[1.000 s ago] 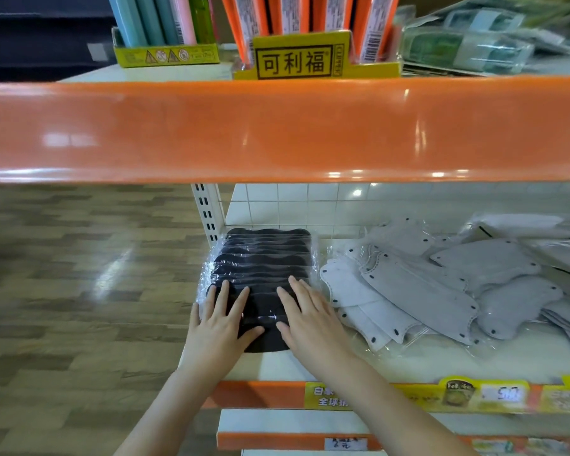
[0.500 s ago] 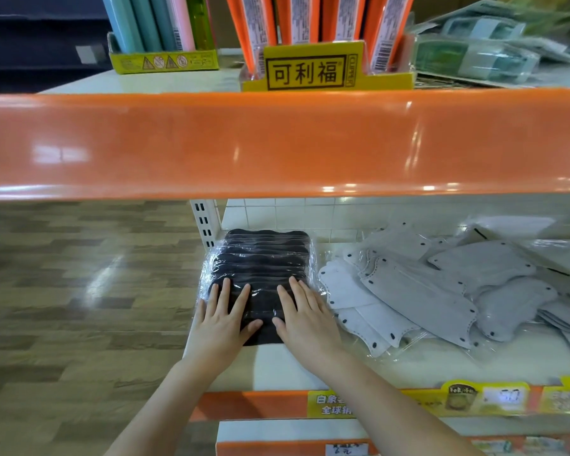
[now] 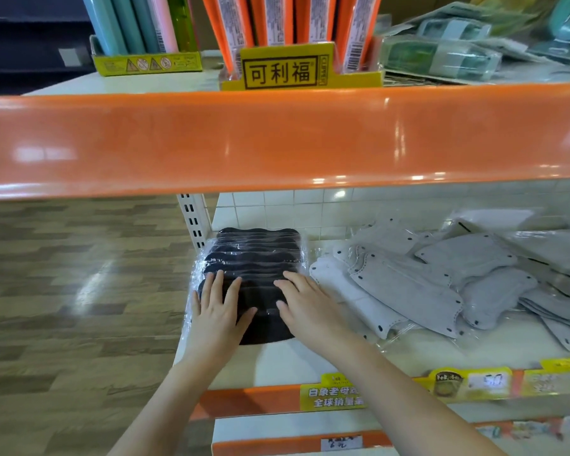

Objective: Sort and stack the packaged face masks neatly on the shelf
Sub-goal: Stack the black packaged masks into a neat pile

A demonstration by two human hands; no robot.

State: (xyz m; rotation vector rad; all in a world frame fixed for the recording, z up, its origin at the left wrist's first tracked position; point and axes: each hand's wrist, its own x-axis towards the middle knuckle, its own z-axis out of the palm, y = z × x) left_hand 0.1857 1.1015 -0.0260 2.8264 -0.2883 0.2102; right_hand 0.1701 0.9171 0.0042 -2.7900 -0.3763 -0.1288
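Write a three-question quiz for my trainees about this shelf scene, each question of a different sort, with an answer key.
1. True or false: both hands lie flat on the stack of black masks.
2. Multiple choice: where do the grey masks lie relative to the black stack? A. To its left. B. To its right, in a loose heap. C. On the shelf above.
3. Fill in: the front edge of the upper shelf is coloured ____.

Key
1. True: the left hand and the right hand rest on it with straight fingers.
2. B.
3. Orange.
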